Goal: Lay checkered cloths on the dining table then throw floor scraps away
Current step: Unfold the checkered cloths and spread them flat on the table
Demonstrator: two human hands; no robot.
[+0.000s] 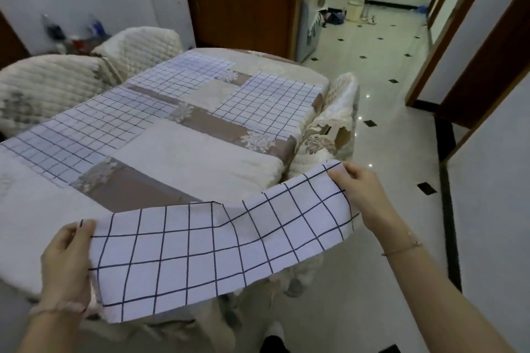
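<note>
I hold a white cloth with a dark grid (218,249) stretched between both hands, above the near right corner of the dining table (198,152). My left hand (67,264) grips its left end, my right hand (361,195) pinches its far right corner. The cloth sags in the middle with a fold. Three checkered cloths lie flat on the table: one at the near left (74,137), one at the far middle (183,74), one at the far right (266,103). The table wears a beige and brown patchwork cover.
Two quilted chairs (51,86) stand along the table's left side, another covered chair (332,129) at its right. A tiled floor (381,71) runs down a hallway on the right, with a pale bin (353,10) and scattered items at the far end. A wooden cabinet (243,3) stands behind the table.
</note>
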